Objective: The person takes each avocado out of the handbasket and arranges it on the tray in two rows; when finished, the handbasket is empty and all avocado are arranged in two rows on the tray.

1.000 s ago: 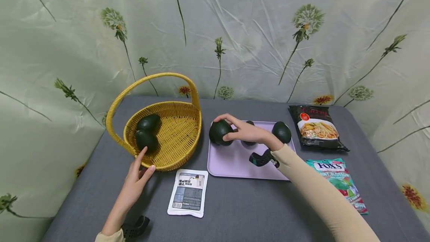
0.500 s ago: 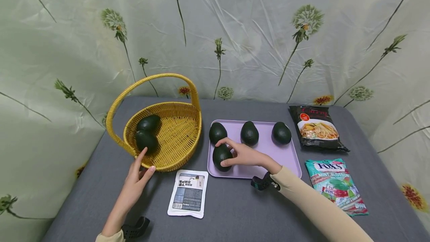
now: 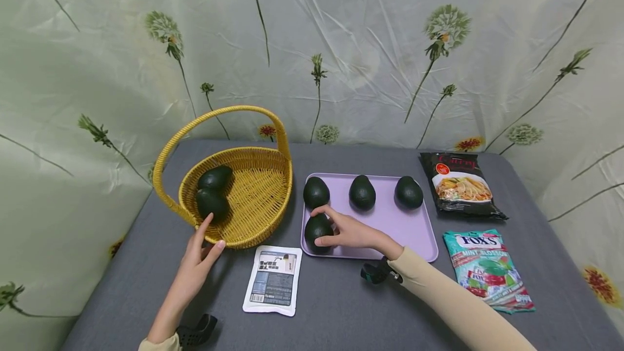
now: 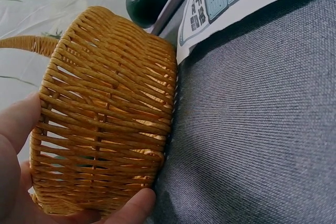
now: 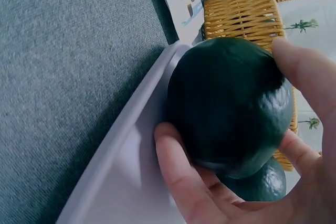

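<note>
My right hand grips a dark green avocado at the front left corner of the lilac tray. In the right wrist view, thumb and fingers curve round the avocado, close beside the raised tray rim. Three more avocados stand along the tray's back: left, middle and right. My left hand holds the near side of the yellow wicker basket; the left wrist view has its thumb at the rim and fingers under the woven wall. Two avocados lie inside.
A white printed pouch lies on the grey table between basket and tray. Right of the tray are a black noodle packet and a teal candy bag. The basket's tall handle arches above it.
My right hand has brought the avocado from over the tray's back left down to its front left corner, uncovering the avocados behind. My left hand stays on the basket.
</note>
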{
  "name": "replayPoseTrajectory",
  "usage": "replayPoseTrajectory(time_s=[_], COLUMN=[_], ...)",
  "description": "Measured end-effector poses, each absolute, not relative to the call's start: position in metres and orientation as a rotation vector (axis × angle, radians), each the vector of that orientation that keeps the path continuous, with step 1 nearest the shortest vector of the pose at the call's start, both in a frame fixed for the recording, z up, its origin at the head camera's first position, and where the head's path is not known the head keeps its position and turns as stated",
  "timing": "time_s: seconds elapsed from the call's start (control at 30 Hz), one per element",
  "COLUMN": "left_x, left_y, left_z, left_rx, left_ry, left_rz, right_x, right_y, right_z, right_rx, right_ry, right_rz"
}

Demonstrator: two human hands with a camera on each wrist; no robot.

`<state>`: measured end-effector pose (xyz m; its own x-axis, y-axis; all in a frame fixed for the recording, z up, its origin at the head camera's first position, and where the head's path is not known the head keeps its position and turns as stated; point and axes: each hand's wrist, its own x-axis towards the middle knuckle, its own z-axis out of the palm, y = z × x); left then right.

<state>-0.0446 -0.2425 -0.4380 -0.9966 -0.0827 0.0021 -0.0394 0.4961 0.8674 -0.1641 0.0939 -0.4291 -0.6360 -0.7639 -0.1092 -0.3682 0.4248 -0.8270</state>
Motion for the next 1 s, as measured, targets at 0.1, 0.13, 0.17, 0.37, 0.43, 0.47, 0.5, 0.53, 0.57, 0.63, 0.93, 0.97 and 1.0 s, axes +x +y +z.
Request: replayPoseTrajectory(time_s=[0.1, 0.13, 0.17, 0.37, 0.43, 0.47, 0.5, 0.53, 0.57, 0.63, 0.93, 0.97, 1.0], left_x=[-0.044, -0.044, -0.044, -0.044, -0.044, -0.044, -0.044, -0.044, -0.044, -0.044, -0.045, -0.044, -0.044], left_y=[-0.242, -0.242, -0.242, -0.242, -0.242, -0.242, -0.242, -0.242, -0.242, -0.241, -0.241, -0.241, -0.241], left_z=[-0.437, -0.437, -0.437, -0.437, -0.437, -0.437, -0.437, -0.437, -0.437, -0.437, -0.437, -0.437, -0.438], left_rx=[0.116, 0.117, 0.119, 0.109, 0.107, 0.108, 0.109, 0.110, 0.112, 0.115, 0.110, 0.109, 0.107], left_ry=[-2.682, -2.682, -2.682, -2.679, -2.679, -2.681, -2.682, -2.681, -2.682, -2.684, -2.682, -2.682, -2.682], left_rz=[-1.558, -1.560, -1.561, -1.555, -1.551, -1.549, -1.548, -1.548, -1.547, -1.543, -1.540, -1.541, -1.541], right_x=[-0.164, -0.164, -0.164, -0.165, -0.165, -0.165, -0.165, -0.166, -0.166, -0.167, -0.178, -0.180, -0.182], right_y=[0.095, 0.095, 0.096, 0.099, 0.100, 0.100, 0.100, 0.101, 0.101, 0.102, 0.107, 0.107, 0.106], right_z=[-0.428, -0.428, -0.428, -0.428, -0.428, -0.428, -0.428, -0.428, -0.428, -0.426, -0.417, -0.415, -0.413], right_rx=[-0.952, -0.948, -0.946, -0.930, -0.929, -0.929, -0.926, -0.926, -0.922, -0.920, -1.012, -1.014, -1.017], right_ry=[2.216, 2.217, 2.218, 2.203, 2.193, 2.189, 2.183, 2.178, 2.171, 2.165, 2.244, 2.250, 2.255], right_rz=[-1.099, -1.098, -1.099, -1.107, -1.114, -1.118, -1.124, -1.127, -1.132, -1.138, -1.189, -1.200, -1.210])
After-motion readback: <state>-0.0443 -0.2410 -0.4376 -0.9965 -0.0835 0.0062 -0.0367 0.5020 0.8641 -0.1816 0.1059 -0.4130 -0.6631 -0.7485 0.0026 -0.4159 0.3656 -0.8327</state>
